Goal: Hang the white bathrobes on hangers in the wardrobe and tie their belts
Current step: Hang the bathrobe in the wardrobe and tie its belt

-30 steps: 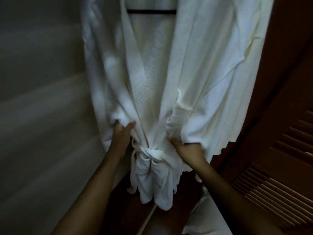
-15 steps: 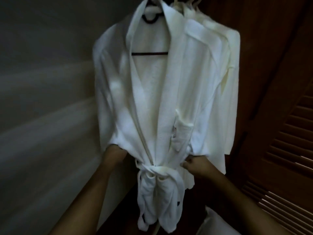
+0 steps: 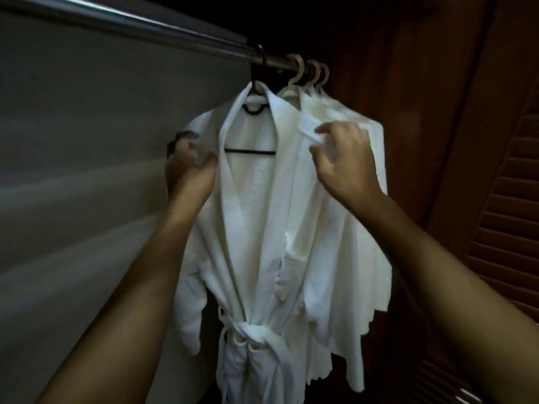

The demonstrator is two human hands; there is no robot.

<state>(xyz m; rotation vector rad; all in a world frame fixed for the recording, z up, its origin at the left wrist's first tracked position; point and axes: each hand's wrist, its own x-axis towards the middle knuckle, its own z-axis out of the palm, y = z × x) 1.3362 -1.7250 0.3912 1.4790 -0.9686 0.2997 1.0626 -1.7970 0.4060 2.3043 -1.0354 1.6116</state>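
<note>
A: Leftmost, the left grip — fingers half-curled, empty, beside one shoulder of the bathrobe. It hangs on its hanger, belt knotted.
B: Then the right grip at the other shoulder; whether it pinches cloth, unclear. Square both shoulders evenly — small tugs.

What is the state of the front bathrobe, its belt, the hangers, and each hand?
Front bathrobe: hanging up.
Belt: tied at the waist.
Dark hanger: hooked on the rail, carrying it.
Pale hangers: hooked on the rail, carrying other robes.
Left hand: at the robe's shoulder, fingers curled, grip unclear.
Right hand: at the other shoulder, grip unclear.
</note>
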